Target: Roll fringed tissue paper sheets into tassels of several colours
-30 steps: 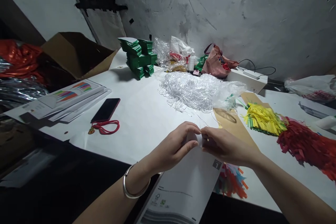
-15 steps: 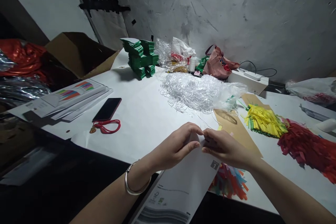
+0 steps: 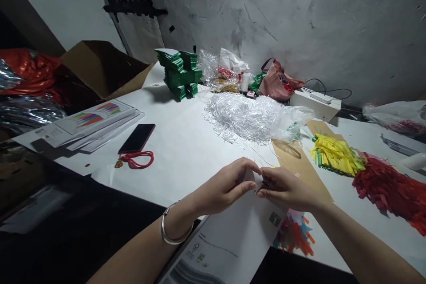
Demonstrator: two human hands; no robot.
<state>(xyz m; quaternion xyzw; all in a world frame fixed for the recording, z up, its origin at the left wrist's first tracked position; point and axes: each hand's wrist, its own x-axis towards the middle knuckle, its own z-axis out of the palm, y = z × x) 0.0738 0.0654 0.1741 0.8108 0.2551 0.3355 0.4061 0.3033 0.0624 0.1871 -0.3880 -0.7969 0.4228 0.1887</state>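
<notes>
My left hand (image 3: 221,188), with a silver bangle on its wrist, is curled with thumb and index finger bent toward my right hand (image 3: 288,188). The fingertips of both hands meet or nearly meet above a white printed sheet or flat package (image 3: 242,235) at the table's near edge. Whatever the fingers pinch is too small or hidden to make out. Beneath my right wrist, a bundle of multicoloured paper fringe (image 3: 296,233) shows in part. Just beyond my hands are a brown paper piece (image 3: 309,177) and a tangled heap of white string (image 3: 241,115).
Left on the white table are a phone (image 3: 137,137) with a red cord (image 3: 140,159) and stacked printed sheets (image 3: 96,120). Green paper stacks (image 3: 181,75) stand at the back. Yellow fringe (image 3: 336,153) and red fringe (image 3: 389,186) lie right. An open carton (image 3: 103,69) sits far left.
The printed white piece under my hands has shifted slightly right and toward me, covering more of the multicoloured fringe. Both hands stay close together in nearly the same pose.
</notes>
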